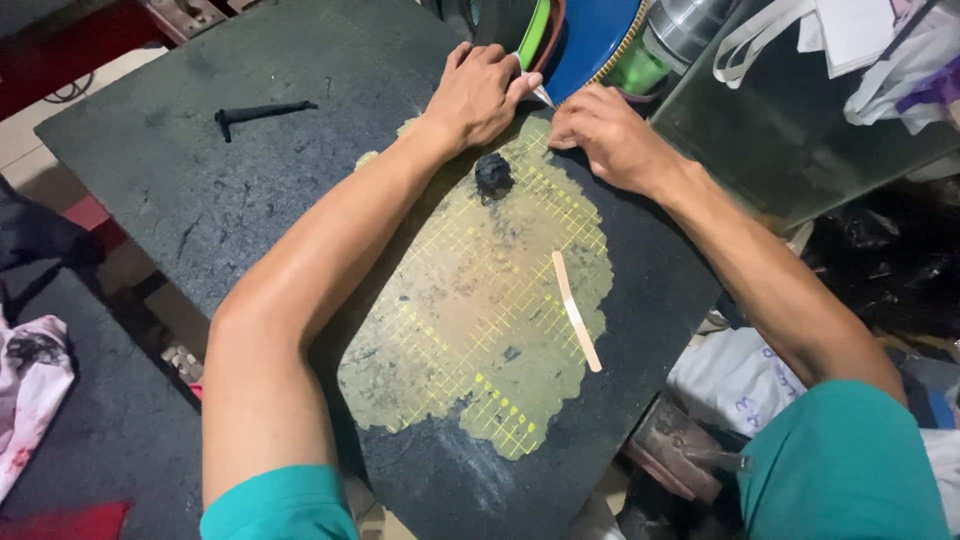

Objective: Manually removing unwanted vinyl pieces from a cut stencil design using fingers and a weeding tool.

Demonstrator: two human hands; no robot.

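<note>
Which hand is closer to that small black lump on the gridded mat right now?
Left, narrowly. The left hand sits just above the black lump, its wrist almost beside it. The right hand lies up and to the lump's right, slightly farther off across the gridded mat.

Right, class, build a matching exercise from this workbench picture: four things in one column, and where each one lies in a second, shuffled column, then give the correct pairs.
Things
1. pale flat stick
2. black T-shaped tool
3. small black lump
4. left hand

Places
A. at the far edge of the table, fingertips on a small white piece
B. on the bare dark table top, far left, away from the mat
C. on the right part of the worn yellow grid mat, lying lengthwise
D. on the far end of the mat, between the two wrists

Pairs: 1-C, 2-B, 3-D, 4-A
</note>
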